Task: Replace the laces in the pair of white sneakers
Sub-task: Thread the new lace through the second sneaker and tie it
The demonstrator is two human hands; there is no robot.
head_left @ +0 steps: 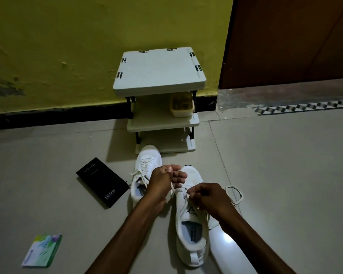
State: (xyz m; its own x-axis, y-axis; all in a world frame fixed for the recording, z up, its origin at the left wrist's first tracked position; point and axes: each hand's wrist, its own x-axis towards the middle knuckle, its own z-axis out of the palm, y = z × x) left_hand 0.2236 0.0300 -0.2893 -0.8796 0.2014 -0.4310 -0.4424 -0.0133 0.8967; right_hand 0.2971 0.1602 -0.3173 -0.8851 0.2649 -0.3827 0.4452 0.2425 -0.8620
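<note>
While both hands work at the sneaker (190,234) lying bottom centre of frame, toe pointing up-frame, the step in hand looks like threading.

Left hand (166,177): fingers curled, pinching a lace (173,187) near its end and holding it up from the eyelets.

Right hand (208,197): fingers curled tight at the eyelet row, seemingly pinching lace there, though it is too dim to confirm the contact.

A lace loop (235,194) lies on the floor just right of that hand. Old or new, cannot tell.

The second sneaker (148,157) sits just left and further up-frame, laced, with its ends loose.

Next move, by my reckoning: find the next empty eyelet, feed the tip through and pull both sides even, steadying the shoe so it does not slide.

Writing: the black box (102,181) left of the shoes reads "vivo" and "120W". The print on the green packet (42,251), lower left, is illegible. The insole label is unreadable.
</note>
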